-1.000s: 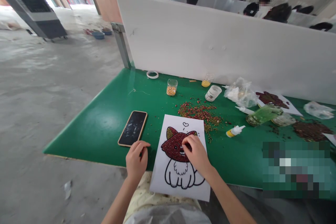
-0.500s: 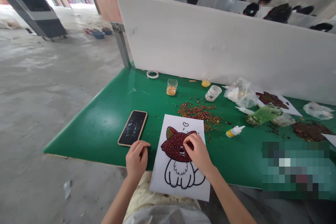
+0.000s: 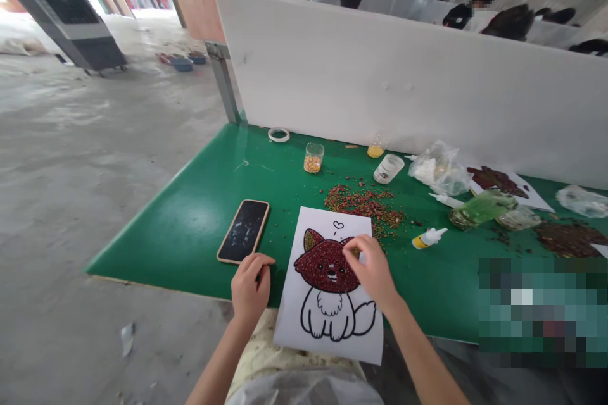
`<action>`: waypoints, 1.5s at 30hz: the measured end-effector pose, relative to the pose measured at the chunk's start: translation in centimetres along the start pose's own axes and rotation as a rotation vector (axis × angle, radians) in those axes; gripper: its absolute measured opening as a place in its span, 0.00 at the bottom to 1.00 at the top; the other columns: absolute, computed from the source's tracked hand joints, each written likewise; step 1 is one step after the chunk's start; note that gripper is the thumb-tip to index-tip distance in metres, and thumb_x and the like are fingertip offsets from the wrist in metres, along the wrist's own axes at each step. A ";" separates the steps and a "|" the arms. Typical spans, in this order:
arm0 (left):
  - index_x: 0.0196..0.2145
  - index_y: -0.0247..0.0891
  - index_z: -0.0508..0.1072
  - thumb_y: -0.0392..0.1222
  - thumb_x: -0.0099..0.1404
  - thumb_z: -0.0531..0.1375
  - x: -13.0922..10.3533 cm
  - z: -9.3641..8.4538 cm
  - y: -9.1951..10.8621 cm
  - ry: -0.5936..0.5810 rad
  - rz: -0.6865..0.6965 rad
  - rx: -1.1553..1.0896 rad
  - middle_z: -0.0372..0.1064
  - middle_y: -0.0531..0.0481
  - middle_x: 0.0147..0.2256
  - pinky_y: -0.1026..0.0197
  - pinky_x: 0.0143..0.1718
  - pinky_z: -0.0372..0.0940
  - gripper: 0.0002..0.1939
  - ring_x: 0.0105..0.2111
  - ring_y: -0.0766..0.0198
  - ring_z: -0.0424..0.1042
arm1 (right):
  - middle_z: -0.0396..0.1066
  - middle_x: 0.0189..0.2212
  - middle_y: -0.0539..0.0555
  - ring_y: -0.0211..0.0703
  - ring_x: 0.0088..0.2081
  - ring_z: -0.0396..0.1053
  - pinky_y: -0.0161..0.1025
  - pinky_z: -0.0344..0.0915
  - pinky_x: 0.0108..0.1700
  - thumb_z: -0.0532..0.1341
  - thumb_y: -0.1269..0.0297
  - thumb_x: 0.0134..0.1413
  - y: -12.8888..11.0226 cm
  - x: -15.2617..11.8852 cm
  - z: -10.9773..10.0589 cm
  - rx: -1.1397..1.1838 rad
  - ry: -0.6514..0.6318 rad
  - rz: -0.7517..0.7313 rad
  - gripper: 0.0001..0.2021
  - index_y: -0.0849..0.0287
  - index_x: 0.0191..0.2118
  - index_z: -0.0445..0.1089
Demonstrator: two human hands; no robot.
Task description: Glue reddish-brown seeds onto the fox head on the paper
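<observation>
A white sheet of paper (image 3: 289, 323) with a black-outlined cartoon fox lies at the table's front edge, its lower part past the edge. Small dark red beans (image 3: 311, 271) cover the fox's head, and greenish ones fill the left ear; the body is bare white. My right hand (image 3: 377, 272) is over the right side of the head, thumb and fingertips pinched together; anything between them is too small to make out. Left of the paper, my left hand (image 3: 253, 285) rests with curled fingers near the lower end of a phone (image 3: 244, 231).
A pile of mixed red and green beans (image 3: 363, 205) lies behind the paper. Around it are a glue bottle (image 3: 429, 238), a cup of corn kernels (image 3: 313, 158), a tipped clear cup (image 3: 388, 169), a tape roll (image 3: 278, 135) and plastic bags (image 3: 439, 168). A white partition (image 3: 380, 63) stands behind.
My right hand has moved slightly right and up from the middle of the fox's face, uncovering its eye and nose. The left hand stays in place. The view has shifted slightly.
</observation>
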State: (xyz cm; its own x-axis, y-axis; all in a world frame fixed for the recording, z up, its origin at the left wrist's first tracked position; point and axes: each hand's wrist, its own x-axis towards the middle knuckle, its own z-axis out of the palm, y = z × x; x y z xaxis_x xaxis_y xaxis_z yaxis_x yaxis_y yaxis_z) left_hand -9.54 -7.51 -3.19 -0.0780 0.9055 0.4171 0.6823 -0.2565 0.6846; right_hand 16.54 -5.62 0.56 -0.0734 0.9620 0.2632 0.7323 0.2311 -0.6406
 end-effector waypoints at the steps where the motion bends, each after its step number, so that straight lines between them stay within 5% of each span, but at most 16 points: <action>1: 0.29 0.37 0.71 0.31 0.62 0.50 0.0 0.0 0.0 -0.001 0.002 0.001 0.69 0.49 0.32 0.64 0.36 0.63 0.11 0.33 0.65 0.69 | 0.66 0.30 0.52 0.44 0.35 0.63 0.40 0.59 0.40 0.55 0.67 0.55 0.4 0.4 -0.9 -0.005 0.073 0.004 0.05 0.57 0.29 0.65; 7: 0.29 0.37 0.71 0.31 0.62 0.50 0.0 0.0 -0.1 0.001 -0.001 -0.005 0.69 0.49 0.31 0.65 0.36 0.63 0.11 0.33 0.65 0.69 | 0.68 0.28 0.51 0.41 0.30 0.63 0.37 0.59 0.35 0.57 0.58 0.55 4.3 4.7 -5.2 -0.062 0.296 0.089 0.09 0.57 0.31 0.66; 12: 0.29 0.37 0.71 0.31 0.62 0.49 0.0 0.0 0.0 -0.003 0.002 0.004 0.69 0.49 0.31 0.64 0.35 0.63 0.11 0.33 0.65 0.68 | 0.71 0.27 0.53 0.42 0.31 0.66 0.35 0.55 0.31 0.56 0.62 0.54 7.2 9.7 -5.6 -0.293 0.155 0.180 0.08 0.58 0.28 0.68; 20: 0.29 0.37 0.71 0.32 0.62 0.50 0.0 0.0 -0.3 0.009 0.003 0.014 0.69 0.49 0.31 0.65 0.35 0.63 0.11 0.33 0.65 0.69 | 0.74 0.35 0.52 0.42 0.37 0.68 0.33 0.55 0.31 0.56 0.64 0.57 9.6 15.5 -3.3 -0.604 -0.059 0.286 0.07 0.55 0.35 0.72; 32: 0.29 0.38 0.70 0.32 0.63 0.50 -0.3 -0.1 -0.3 -0.003 0.017 0.018 0.69 0.49 0.31 0.64 0.35 0.64 0.11 0.33 0.65 0.69 | 0.65 0.53 0.58 0.48 0.52 0.62 0.37 0.62 0.42 0.51 0.78 0.52 10.9 17.6 -0.1 -0.647 -0.088 0.281 0.24 0.59 0.56 0.62; 45: 0.29 0.38 0.70 0.32 0.63 0.49 -0.2 -0.1 -0.3 -0.009 -0.001 0.024 0.70 0.49 0.31 0.64 0.35 0.64 0.11 0.33 0.64 0.69 | 0.68 0.50 0.59 0.48 0.48 0.65 0.39 0.62 0.42 0.48 0.76 0.57 10.9 19.2 0.5 -0.633 -0.123 0.250 0.22 0.60 0.55 0.64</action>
State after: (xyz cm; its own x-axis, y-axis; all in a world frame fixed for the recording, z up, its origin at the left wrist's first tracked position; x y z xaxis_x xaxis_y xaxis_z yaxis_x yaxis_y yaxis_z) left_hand -9.77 -7.66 -3.39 -0.0723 0.9087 0.4111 0.6994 -0.2477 0.6704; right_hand 22.80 15.45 -1.69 0.1005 0.9934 0.0547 0.9887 -0.0936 -0.1170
